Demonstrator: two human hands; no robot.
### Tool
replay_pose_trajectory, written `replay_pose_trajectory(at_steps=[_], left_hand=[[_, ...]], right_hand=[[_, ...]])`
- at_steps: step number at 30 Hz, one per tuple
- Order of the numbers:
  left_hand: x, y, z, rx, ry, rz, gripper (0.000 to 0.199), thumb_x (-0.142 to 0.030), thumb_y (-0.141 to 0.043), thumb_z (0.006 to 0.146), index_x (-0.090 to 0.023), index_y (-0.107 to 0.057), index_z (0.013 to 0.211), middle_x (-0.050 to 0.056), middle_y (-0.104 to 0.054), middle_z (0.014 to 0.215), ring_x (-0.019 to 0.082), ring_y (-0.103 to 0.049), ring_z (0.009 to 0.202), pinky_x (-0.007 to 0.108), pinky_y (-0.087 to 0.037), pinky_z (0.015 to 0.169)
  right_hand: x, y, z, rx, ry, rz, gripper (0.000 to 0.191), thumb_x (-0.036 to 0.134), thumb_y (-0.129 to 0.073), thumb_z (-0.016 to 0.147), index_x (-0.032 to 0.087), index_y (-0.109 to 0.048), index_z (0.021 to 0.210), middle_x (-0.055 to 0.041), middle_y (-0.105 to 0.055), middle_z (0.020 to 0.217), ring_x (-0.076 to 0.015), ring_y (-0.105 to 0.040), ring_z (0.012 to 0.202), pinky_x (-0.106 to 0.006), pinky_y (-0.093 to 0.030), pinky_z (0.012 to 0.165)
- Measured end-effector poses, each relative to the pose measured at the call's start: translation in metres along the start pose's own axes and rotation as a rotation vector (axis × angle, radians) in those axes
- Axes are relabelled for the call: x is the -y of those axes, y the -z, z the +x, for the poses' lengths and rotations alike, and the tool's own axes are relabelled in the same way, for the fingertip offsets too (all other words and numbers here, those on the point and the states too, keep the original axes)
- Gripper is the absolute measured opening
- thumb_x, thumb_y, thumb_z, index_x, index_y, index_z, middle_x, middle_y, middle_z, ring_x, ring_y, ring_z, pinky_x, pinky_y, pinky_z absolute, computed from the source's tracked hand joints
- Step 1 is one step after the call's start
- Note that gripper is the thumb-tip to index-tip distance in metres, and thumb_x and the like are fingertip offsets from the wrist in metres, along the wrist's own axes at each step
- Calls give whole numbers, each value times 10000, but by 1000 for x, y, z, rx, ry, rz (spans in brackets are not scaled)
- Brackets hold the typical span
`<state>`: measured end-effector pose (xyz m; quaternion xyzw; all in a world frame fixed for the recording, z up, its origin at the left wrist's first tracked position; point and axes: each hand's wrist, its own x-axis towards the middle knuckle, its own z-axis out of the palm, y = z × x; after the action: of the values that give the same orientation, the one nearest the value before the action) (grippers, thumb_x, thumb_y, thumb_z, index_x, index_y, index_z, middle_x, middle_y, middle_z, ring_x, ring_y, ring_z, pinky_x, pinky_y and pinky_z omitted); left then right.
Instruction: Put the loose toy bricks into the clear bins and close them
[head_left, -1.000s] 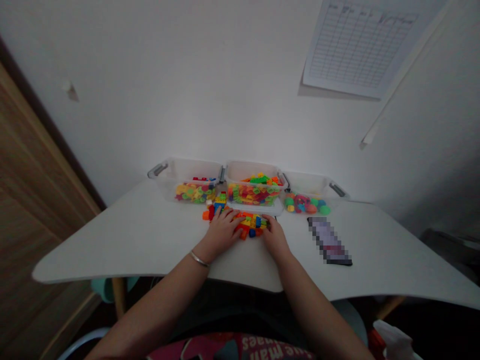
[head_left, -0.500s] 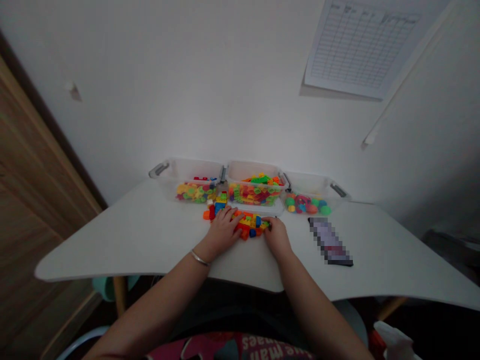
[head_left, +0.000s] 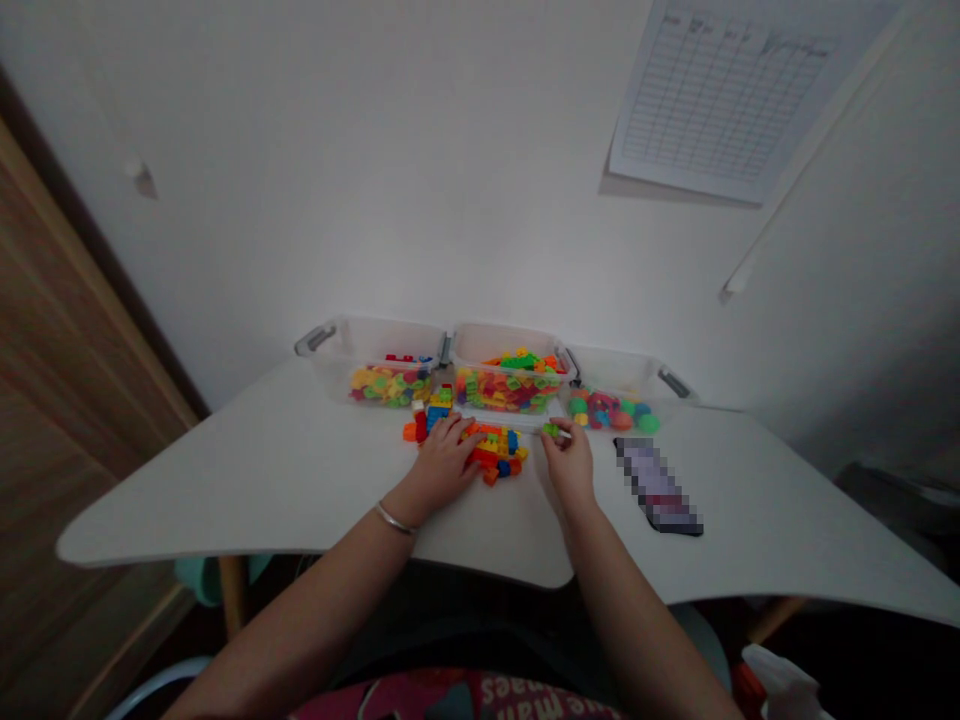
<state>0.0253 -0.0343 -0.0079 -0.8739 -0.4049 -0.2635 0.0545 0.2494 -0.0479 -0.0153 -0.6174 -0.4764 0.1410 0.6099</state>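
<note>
My left hand rests with its fingers spread on an assembly of orange, yellow, red and blue bricks on the white table. Its fingertips cover part of the assembly. To the right, my right hand pinches a small green brick between thumb and fingers, apart from the assembly. Behind and left of my left hand is another group of blue, yellow, red, white and orange bricks.
Along the wall stand three clear bins: the left bin and middle bin hold bricks, the right bin colored balls and pieces. A phone lies right of my right hand on the white table.
My right hand has moved slightly right, away from the brick assembly, with the green brick in its fingers. My left hand has stayed on the assembly.
</note>
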Motion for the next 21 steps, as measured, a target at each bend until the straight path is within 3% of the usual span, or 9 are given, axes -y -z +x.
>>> replay_pose_trajectory(at_steps=[3,6,12,17,21], left_hand=[[1,0,1,-9,-14,-29,416,-237,-617,846,-150,-626,1252,147,-561,1354,332,-413,1318,526,-352,1135],[1,1,0,-9,-19,-51,410,-214,-618,839,-153,-630,1244,144,-567,1347,330,-408,1323,533,-348,1141],[1,1,-1,-4,18,-80,373,-182,-617,824,-159,-652,1195,135,-559,1358,342,-374,1349,543,-368,1132],[3,0,0,-15,24,-94,441,-163,-607,811,-147,-611,1252,126,-575,1344,333,-386,1337,541,-366,1138],[4,0,-1,-1,4,-86,400,-180,-592,826,-147,-634,1222,126,-596,1315,332,-409,1319,540,-375,1129]], right_hand=[[20,4,16,-97,97,124,339,408,-622,722,184,-597,975,-63,-642,959,-156,-568,718,-311,-487,694],[38,6,42,-106,188,154,332,391,-610,743,179,-592,997,-85,-652,1013,-173,-587,803,-313,-485,730],[50,-2,85,-116,264,-106,294,348,-576,772,172,-640,1000,-82,-690,933,-210,-588,825,-368,-466,813],[41,-10,81,-112,390,-324,365,303,-525,817,169,-637,1137,-134,-678,1127,-273,-551,1066,-467,-401,991],[31,-14,67,-16,543,-390,463,244,-514,820,176,-549,1277,-142,-555,1362,-284,-421,1300,-506,-313,1100]])
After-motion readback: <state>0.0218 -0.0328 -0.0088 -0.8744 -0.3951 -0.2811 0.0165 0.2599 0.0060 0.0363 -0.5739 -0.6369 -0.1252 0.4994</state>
